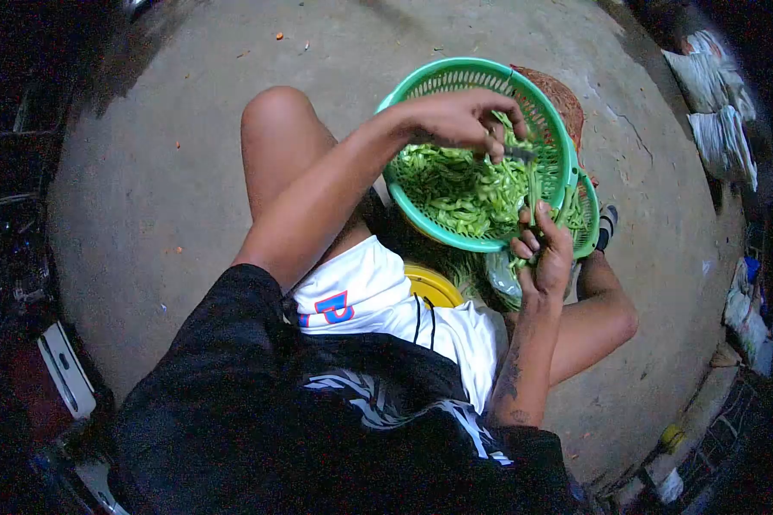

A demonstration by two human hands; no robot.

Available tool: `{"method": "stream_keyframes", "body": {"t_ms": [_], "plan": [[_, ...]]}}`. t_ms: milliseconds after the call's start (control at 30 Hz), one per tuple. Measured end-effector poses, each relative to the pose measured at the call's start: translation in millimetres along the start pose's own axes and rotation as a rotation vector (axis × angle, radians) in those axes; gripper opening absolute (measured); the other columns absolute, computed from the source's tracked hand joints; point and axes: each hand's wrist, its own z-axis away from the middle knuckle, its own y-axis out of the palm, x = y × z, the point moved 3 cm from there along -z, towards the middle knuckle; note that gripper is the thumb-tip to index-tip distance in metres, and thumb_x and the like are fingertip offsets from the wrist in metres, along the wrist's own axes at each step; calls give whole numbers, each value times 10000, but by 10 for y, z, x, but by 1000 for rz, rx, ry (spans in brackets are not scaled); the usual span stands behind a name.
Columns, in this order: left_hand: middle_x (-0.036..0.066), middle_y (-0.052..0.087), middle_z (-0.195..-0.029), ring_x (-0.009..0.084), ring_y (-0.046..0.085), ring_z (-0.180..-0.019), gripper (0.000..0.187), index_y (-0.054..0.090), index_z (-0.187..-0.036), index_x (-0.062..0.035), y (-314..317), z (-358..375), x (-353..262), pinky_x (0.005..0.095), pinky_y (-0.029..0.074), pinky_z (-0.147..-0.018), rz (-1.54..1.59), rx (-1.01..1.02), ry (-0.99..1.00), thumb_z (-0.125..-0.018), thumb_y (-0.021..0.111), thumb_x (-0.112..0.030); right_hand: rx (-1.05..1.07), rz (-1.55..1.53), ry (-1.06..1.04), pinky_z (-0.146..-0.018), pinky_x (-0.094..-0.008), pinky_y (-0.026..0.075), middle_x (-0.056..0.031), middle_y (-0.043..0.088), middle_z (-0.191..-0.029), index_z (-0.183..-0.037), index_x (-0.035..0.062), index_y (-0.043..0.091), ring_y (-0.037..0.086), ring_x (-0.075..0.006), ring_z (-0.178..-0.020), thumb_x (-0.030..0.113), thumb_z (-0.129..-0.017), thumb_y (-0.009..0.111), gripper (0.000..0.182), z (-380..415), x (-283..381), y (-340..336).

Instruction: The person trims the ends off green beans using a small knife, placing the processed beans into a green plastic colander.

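Two hands in view, L hand [465, 120] & R hand [546, 251]. Baskets: one lg. basket [570, 148], green, slotted; one sm. basket [595, 225], also green, partly hidden at its R. Also one yellow tub [438, 287], one clear plastic bag [501, 276], one reddish sack [563, 99]. Cut green pieces [455, 193] in lg. basket: too many to count. Pod bunch [534, 187]: a few green pods, exact no. unclear.

R hand is closed round pod bunch, by near R rim of lg. basket. L hand, over lg. basket, has fingers bent on a dark tool [520, 154]; tool blurred, type n/c, contact w/ bunch can't be told.

Yellow tub mostly hidden by white shorts [378, 296] & lg. basket; sack partly covered by rim. White bags [723, 142] at R side of concrete floor [180, 223], qty uncertain, outer edges dark.

Pod bunch: long axis approx. fore-and-aft re wearer; near end in R hand, far end pointing away from body, toward L hand.
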Motion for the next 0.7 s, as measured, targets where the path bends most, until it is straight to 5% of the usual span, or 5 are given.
{"method": "stream_keyframes", "body": {"t_ms": [367, 700], "plan": [[80, 708, -915, 125, 648, -884, 433, 543, -1290, -28, 104, -34, 2, 304, 512, -757, -62, 43, -23, -893, 716, -40, 18, -24, 86, -442, -180, 307, -25, 629, -846, -1076, 18, 611, 396, -13, -539, 221, -1026, 610, 209, 13, -17, 0], [58, 683, -924, 131, 642, -869, 293, 642, -1186, -32, -119, 28, -11, 286, 537, -754, -41, -19, -2, -906, 719, -70, 68, -146, 145, -443, -179, 317, -17, 603, -818, -1040, 2, 615, 396, -18, -550, 191, -999, 648, 197, -23, -64, 50]]}}
